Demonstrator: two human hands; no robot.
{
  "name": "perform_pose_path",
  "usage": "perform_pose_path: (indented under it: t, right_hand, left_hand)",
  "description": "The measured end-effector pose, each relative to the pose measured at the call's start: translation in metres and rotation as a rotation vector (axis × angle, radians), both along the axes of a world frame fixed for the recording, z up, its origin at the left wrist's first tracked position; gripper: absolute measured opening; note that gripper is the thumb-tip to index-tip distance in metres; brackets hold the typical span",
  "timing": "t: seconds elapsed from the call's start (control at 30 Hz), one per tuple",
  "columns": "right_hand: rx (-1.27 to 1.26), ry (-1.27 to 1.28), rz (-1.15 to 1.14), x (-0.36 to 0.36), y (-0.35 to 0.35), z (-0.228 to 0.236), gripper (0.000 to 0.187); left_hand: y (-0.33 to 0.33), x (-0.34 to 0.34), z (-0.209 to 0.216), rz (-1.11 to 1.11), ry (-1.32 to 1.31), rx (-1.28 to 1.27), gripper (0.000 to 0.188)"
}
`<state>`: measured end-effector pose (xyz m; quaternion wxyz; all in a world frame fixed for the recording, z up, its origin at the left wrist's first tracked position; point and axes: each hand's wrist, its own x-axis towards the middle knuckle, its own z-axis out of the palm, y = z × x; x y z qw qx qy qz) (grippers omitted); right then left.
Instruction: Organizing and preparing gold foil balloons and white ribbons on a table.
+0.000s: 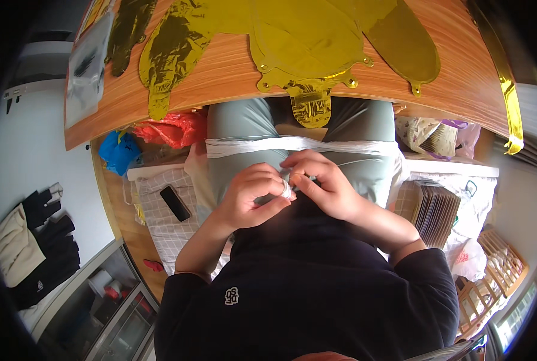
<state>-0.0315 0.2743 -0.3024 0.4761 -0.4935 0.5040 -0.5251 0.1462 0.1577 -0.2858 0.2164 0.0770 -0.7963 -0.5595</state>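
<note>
In front of my chest my two hands meet above my lap. My left hand (pixel 250 195) is closed, with a small white band or strip (pixel 286 189) at its fingertips; I cannot tell whether it is string or tape. My right hand (pixel 324 185) is curled in a pinch close beside it, and whatever lies between those fingers is too small to name. A bundle of white strands (pixel 304 144) stretches across both thighs, just beyond my hands. Flat gold foil balloons (pixel 307 39) lie on the wooden table, one tail hanging over its near edge.
The wooden table (pixel 220 75) curves over my knees. A phone (pixel 175 203) rests on checked cloth at the left, below a red plastic bag (pixel 175 129). Stacked brown cardboard (pixel 437 213) stands at the right. A gold strip (pixel 512 114) hangs off the table's right edge.
</note>
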Motion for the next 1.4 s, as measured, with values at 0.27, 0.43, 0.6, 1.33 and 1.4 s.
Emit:
perform_pose_path:
  t: [0.27, 0.43, 0.6, 1.33, 1.4]
  right_hand:
    - [-0.050, 0.124, -0.100, -0.002, -0.005, 0.000, 0.008]
    - [-0.059, 0.018, -0.057, 0.000, -0.008, 0.004, 0.011]
    - [-0.065, 0.054, -0.033, -0.001, -0.012, 0.001, 0.015]
    - [0.217, -0.236, 0.518, -0.031, -0.019, -0.001, 0.009]
    - [0.202, -0.321, 0.411, -0.026, -0.017, -0.003, 0.007]
  left_hand:
    - [0.001, -0.002, -0.009, 0.116, -0.089, 0.045, 0.011]
    - [0.002, 0.006, -0.017, 0.189, -0.122, 0.083, 0.011]
    - [0.004, 0.015, -0.025, 0.162, -0.156, 0.269, 0.009]
    - [0.030, 0.014, -0.032, 0.014, -0.047, 1.016, 0.012]
    - [0.025, 0.014, -0.033, 0.050, -0.069, 0.965, 0.014]
